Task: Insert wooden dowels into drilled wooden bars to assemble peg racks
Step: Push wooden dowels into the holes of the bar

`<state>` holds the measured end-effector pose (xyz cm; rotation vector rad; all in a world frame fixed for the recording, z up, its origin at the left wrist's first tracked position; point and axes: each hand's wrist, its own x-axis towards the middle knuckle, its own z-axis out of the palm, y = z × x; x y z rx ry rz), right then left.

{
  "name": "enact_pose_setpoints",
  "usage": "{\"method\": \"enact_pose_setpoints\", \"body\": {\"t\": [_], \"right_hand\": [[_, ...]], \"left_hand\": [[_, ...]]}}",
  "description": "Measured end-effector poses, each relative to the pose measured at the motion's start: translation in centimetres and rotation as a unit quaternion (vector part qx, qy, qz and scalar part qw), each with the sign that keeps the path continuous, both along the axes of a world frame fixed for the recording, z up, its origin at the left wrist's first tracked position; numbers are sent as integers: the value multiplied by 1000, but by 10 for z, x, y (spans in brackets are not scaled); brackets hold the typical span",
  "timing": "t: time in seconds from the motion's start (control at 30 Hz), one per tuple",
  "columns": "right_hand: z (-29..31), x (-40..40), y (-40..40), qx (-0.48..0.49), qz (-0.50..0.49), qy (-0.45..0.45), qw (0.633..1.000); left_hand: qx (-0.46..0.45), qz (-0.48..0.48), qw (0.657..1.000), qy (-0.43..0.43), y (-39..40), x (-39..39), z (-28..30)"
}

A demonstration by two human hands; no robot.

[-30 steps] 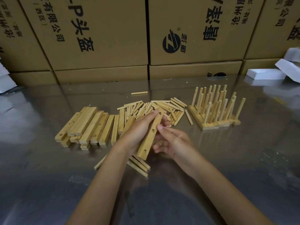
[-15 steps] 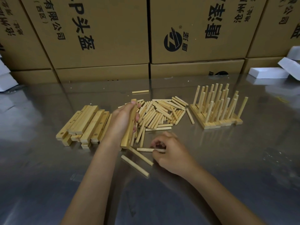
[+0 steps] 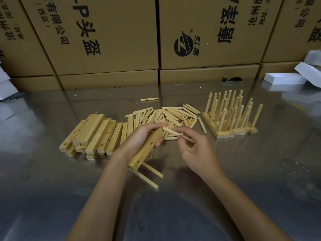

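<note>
My left hand [image 3: 139, 138] grips a drilled wooden bar [image 3: 147, 147], tilted with its near end low over the table. My right hand [image 3: 192, 145] pinches a dowel [image 3: 171, 131] and holds its tip at the bar's far end, by a hole there. Two more holes show along the bar's face. Two loose dowels [image 3: 151, 174] lie on the table under the bar's near end. Behind my hands lies a heap of dowels [image 3: 173, 115], with a stack of drilled bars [image 3: 92, 133] to its left.
Finished peg racks [image 3: 231, 115] stand in a group at the right of the heap. One stray dowel [image 3: 149, 99] lies further back. Cardboard boxes [image 3: 199, 35] wall off the far side of the shiny metal table [image 3: 260, 180]. White boxes [image 3: 284, 78] sit at the back right.
My right hand has picked a dowel up from the table and brought it to the bar's far end. My left hand has lowered and turned the bar toward it.
</note>
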<state>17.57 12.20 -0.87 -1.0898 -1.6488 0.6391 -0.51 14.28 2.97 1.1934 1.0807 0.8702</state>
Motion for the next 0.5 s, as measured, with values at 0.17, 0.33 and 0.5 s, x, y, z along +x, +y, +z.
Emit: {"method": "enact_pose_setpoints", "body": {"t": [0.17,0.33,0.5], "right_hand": [[1,5,0,78,-42,-65,994],[-1,10,-1,137,-77,-146,977],[-7,7,-3,94,-85,-93,988]], "left_hand": [[6,-20,999,34,-1,5,-2],[46,-11,996,78,1,15,-9],[63,-8,994,85,2,20,-14]]}}
